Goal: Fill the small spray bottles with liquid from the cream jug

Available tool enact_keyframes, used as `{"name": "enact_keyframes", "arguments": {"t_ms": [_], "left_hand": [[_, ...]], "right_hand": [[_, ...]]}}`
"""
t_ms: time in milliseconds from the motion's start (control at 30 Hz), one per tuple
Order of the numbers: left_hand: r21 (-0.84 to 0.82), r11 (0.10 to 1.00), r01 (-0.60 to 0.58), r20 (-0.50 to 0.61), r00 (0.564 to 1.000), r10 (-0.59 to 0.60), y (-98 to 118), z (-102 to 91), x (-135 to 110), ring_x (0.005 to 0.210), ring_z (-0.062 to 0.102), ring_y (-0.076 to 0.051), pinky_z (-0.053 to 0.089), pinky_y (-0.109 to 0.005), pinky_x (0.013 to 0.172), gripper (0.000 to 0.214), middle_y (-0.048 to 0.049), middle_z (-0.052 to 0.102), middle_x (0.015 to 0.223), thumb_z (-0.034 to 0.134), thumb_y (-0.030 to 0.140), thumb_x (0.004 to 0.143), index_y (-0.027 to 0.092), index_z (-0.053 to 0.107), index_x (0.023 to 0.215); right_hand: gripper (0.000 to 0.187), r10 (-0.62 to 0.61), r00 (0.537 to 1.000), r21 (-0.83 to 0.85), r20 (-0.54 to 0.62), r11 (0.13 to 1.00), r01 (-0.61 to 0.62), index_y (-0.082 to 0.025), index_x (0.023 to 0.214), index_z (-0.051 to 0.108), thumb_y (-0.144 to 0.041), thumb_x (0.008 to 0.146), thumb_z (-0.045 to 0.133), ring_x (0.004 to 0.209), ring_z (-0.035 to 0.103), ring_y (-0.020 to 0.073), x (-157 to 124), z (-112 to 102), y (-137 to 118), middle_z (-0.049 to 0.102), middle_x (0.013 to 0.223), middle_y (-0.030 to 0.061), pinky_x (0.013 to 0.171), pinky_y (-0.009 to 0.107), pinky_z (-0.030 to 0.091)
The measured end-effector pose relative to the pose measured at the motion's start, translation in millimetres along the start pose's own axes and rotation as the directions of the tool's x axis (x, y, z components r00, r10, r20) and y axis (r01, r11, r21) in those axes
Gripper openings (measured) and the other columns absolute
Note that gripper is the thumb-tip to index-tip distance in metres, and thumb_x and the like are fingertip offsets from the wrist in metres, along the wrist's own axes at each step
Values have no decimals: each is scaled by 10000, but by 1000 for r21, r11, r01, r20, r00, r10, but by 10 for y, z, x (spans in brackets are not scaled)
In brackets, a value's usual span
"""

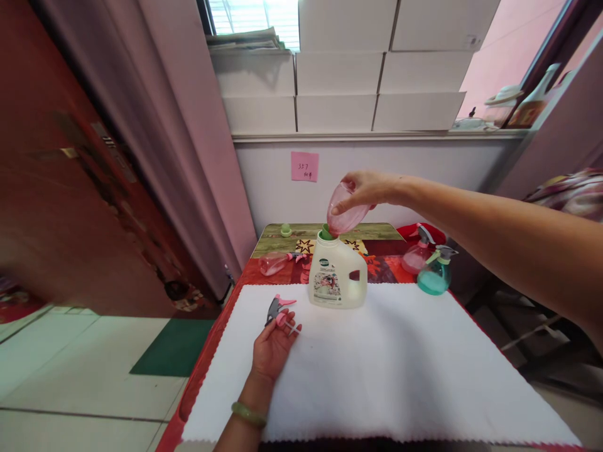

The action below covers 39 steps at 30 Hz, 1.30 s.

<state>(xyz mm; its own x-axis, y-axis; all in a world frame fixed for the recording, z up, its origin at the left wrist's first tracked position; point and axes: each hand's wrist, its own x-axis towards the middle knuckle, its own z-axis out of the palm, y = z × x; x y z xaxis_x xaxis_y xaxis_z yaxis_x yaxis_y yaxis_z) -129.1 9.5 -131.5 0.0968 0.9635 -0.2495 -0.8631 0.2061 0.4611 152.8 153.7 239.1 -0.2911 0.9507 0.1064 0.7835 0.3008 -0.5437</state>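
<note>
Above a cream-white plastic jug (pixel 336 276) with a printed label and a looped handle, the right hand (pixel 365 190) holds a transparent pink plastic bottle (pixel 346 215). The fingers of this hand are closed around the body of the bottle, with the thumb on the near side. This bottle is strongly tilted, its lower end at the green inner spout (pixel 328 231) of the jug (whether the two really touch, I cannot tell). The jug stands upright near the far edge of a white cloth (pixel 471 370) with a zigzag border.

Lower and to the left, the left hand (pixel 274 350) has its palm turned upward. Its fingers are bent around a grey and pink plastic spray head (pixel 279 312), whose thin pale tube points to the right. On this wrist sits a smooth green bangle (pixel 249 415).

Behind the white cloth, a second transparent pink bottle (pixel 273 263) with its sprayer lies on its side, left of the jug. Farther back is a small light-green cap (pixel 286 230). At the right side of the table, a spray bottle with pink liquid (pixel 416 257) stands just beside a spray bottle with teal liquid (pixel 434 280). On the wall is a pink paper note (pixel 304 166) with handwriting.
</note>
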Motion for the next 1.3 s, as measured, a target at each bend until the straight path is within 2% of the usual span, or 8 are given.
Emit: {"name": "enact_keyframes", "arguments": {"t_ms": [267, 500, 700, 933, 1067, 1167, 1300], "left_hand": [[-13, 1000, -4, 22, 1000, 5, -6, -32, 16, 957, 721, -203, 530, -475, 1023, 285, -147, 758, 1107, 502, 213, 979, 145, 754, 1095], [-17, 1000, 5, 30, 1000, -4, 0, -38, 14, 942, 721, -202, 519, -480, 1036, 282, -138, 753, 1106, 530, 212, 959, 178, 749, 1133], [3, 1000, -9, -8, 1000, 9, -2, -1, -1, 927, 721, -194, 524, -473, 1029, 266, -138, 758, 1092, 526, 218, 964, 162, 757, 1083], [-13, 1000, 0, 20, 1000, 0, -1, -27, 7, 943, 725, -198, 526, -480, 1027, 270, -134, 756, 1116, 528, 204, 957, 190, 750, 1109], [-13, 1000, -5, 11, 1000, 5, -5, -39, 18, 944, 727, -204, 532, -482, 1021, 255, -137, 756, 1117, 532, 205, 958, 188, 749, 1092], [-11, 1000, -15, 7, 1000, 15, -10, -40, 24, 961, 727, -207, 540, -477, 1014, 242, -140, 760, 1104, 527, 196, 965, 173, 750, 1057], [-14, 1000, -26, 0, 1000, 26, -10, -28, 24, 983, 731, -220, 548, -475, 1003, 238, -155, 765, 1070, 510, 164, 971, 132, 744, 1001]], "right_hand": [[638, -1, 1000, -4, 3, 1000, 1, -230, 975, 693, -507, 476, 978, 932, 664, 304, -2, 0, -13, 684, 911, 87, 606, 323, 562], [715, -34, 999, 6, -11, 999, 34, -254, 1103, 683, -499, 497, 973, 953, 667, 300, 58, -1, 81, 690, 1001, 87, 647, 334, 564], [723, 19, 1000, -10, -12, 1000, -19, -234, 1064, 683, -509, 467, 983, 948, 664, 314, -13, -6, -8, 686, 1001, 100, 633, 339, 552], [658, 47, 999, -5, -27, 999, -47, -234, 1037, 673, -517, 518, 961, 954, 661, 302, -82, 1, -14, 697, 997, 98, 635, 324, 551], [639, 42, 999, 86, -10, 995, -42, -234, 1018, 671, -521, 524, 956, 932, 659, 279, -102, -6, 124, 697, 980, 92, 634, 310, 556], [632, 99, 993, 179, -60, 980, -87, -227, 1013, 678, -561, 544, 938, 931, 667, 283, -172, 17, 324, 705, 1024, 106, 628, 318, 568], [550, 190, 981, 436, -37, 886, -156, -236, 1028, 686, -591, 651, 871, 933, 691, 279, -362, 181, 662, 731, 1071, 108, 630, 320, 589]]}}
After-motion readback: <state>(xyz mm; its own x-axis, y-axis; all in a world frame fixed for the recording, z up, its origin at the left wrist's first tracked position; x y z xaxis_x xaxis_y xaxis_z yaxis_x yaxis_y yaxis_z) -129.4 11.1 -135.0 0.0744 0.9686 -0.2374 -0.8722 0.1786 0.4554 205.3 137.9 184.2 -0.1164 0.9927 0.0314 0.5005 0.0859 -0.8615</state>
